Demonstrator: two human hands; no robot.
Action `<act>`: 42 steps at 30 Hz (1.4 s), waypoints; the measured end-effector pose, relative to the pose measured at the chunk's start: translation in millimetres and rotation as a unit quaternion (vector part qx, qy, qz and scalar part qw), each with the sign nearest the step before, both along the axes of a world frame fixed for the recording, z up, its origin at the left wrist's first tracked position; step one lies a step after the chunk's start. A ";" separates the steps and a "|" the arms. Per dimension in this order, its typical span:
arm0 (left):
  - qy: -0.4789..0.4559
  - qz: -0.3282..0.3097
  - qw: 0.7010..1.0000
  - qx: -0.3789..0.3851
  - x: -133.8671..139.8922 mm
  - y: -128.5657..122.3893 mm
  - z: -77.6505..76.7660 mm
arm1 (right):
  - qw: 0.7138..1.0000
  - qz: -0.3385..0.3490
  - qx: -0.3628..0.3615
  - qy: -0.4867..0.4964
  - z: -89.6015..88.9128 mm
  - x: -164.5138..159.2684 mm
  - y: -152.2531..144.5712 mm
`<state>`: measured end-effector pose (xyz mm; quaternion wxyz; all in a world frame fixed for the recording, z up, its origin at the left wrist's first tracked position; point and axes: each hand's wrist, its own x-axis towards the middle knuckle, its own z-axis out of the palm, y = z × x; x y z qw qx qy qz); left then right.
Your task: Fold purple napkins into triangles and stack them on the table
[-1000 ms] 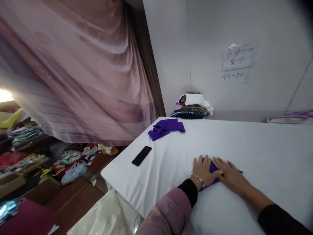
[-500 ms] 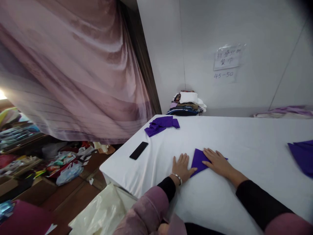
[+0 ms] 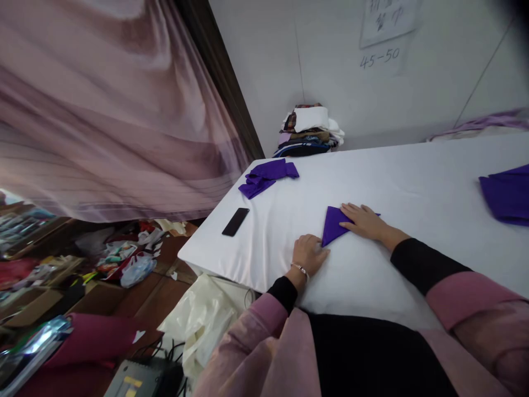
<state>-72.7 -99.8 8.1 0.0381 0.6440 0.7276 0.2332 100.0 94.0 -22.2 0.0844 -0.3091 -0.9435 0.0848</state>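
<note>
A purple cloth napkin (image 3: 333, 225), folded into a small triangle, lies on the white-covered table. My left hand (image 3: 308, 255), with a bracelet at the wrist, is at its lower left corner, fingers bent and the corner between thumb and forefinger. My right hand (image 3: 363, 221) rests flat on the napkin's right part with the fingers stretched out, hiding much of it; a thin tip shows beyond the knuckles.
Another purple cloth (image 3: 266, 175) lies crumpled at the table's far left, near a black phone (image 3: 235, 221). More purple cloth (image 3: 506, 196) sits at the right edge. Folded clothes (image 3: 308, 132) are stacked by the wall. Boxes and bags clutter the floor at left.
The view has tilted down. My left hand's fingers, spread flat beside the napkin before, are now bent at its lower corner. My right hand stays flat on the napkin.
</note>
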 end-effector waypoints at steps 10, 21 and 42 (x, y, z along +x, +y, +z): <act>0.063 0.028 0.996 -0.058 9.6 15.7 2.2 | 1.000 -0.006 -0.007 0.007 2.8 -0.3 -3.2; 0.021 -0.050 0.999 -0.010 0.2 8.0 23.9 | 1.000 -0.007 -0.012 0.008 8.2 -2.7 -5.9; 0.171 -0.102 0.974 -0.107 21.7 93.1 -11.9 | 0.995 -0.010 -0.096 0.030 29.3 12.8 1.4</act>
